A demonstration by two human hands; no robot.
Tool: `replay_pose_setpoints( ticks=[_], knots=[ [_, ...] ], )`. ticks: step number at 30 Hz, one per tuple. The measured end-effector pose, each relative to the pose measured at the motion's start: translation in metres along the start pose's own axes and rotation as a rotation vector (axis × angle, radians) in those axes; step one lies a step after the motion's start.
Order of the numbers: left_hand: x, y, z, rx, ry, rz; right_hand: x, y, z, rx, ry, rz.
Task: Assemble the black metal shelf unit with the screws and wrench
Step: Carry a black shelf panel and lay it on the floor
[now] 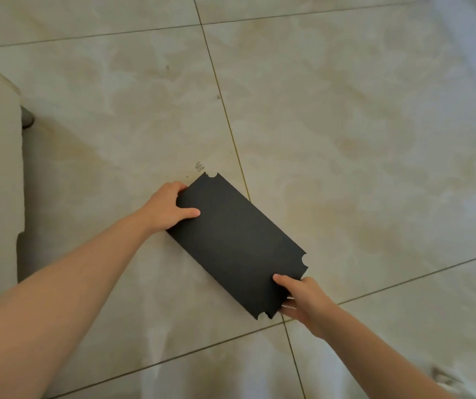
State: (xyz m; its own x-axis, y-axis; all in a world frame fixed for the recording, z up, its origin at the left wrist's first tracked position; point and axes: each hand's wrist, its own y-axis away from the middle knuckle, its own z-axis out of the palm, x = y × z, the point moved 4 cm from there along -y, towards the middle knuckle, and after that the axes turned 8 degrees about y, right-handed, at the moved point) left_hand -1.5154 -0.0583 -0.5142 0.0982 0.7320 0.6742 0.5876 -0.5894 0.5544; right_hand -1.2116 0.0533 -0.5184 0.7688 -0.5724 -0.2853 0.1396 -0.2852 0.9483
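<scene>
Right hand [303,298]: we pinch the shelf panel's near end, thumb on top, fingers beneath.
Shelf panel [236,240]: black, notched corners, lying diagonally between our hands, low over the floor.
Left hand [167,208]: we grip its far end, thumb on top.
Floor [346,110]: beige tiles.

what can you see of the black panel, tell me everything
The panel is a flat, matte black rectangle that looks like thin metal, plain on its top face. Small curved notches are cut at the three corners that show clearly. It lies diagonally in view, from upper left to lower right, over the tiled floor. The left hand grips its far short edge and the right hand its near one, each with the thumb on top. Whether it touches the floor cannot be told.
</scene>
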Motion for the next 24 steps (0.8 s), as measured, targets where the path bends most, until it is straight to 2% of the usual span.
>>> replay_pose_setpoints(
  ticks=[5, 12, 17, 21, 24],
  knots=[
    [-0.006, -0.003, 0.010, -0.004, -0.047, -0.014, -0.002, -0.004, -0.002, 0.012, 0.059, -0.022],
    [-0.008, 0.003, 0.017, 0.074, -0.004, -0.024, -0.004, -0.009, -0.004, 0.053, 0.147, -0.005],
    [-0.015, 0.021, 0.024, 0.243, 0.061, -0.061, -0.014, -0.005, -0.014, 0.087, 0.335, 0.027],
    [-0.023, 0.041, 0.037, 0.406, 0.247, -0.187, -0.048, -0.004, -0.035, 0.339, 0.543, -0.147],
    [-0.029, 0.051, 0.049, 0.469, 0.455, -0.318, -0.075, -0.006, -0.033, 0.369, 0.759, -0.316]
  ],
)
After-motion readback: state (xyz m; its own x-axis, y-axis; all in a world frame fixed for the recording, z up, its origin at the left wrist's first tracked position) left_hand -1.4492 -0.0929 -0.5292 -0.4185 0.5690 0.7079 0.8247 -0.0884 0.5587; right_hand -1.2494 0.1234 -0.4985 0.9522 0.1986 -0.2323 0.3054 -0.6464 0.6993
